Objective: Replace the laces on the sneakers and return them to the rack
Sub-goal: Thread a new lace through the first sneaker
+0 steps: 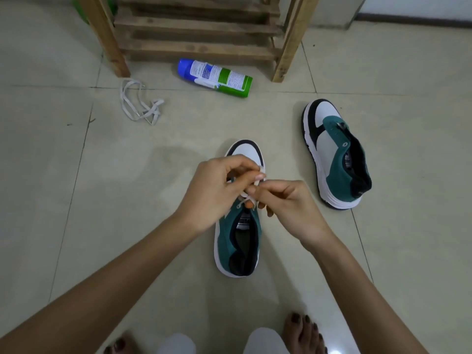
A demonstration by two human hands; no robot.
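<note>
**shoe_q:** quick count, what's on the floor?

**lace_guy:** Two sneakers, both teal, white and black. One sneaker (224,247) sits upright on the tile floor (76,175) right in front of the person, toe pointing at the rack. The second sneaker (334,159) is off to the right, well apart from the first and tipped onto its side. One wooden rack (199,34) stands at the back. One spray can (215,77) lies on its side just in front of it. There's also a loose white lace (141,104) in a tangle to the left of the can. Could be more than one strand, can't tell.

**shoe_q:** and the hands?

**lace_guy:** Both are over the near sneaker's eyelets. The left hand (212,192) has its fingers curled, with thumb and forefinger pinching the white lace (244,194) threaded in that shoe. The right hand (288,203) is curled too, fingertips nipping the same lace, and its fingertips meet the left hand's. Two bare feet at the bottom edge, a right foot (304,333) and a left foot (120,346).
</note>
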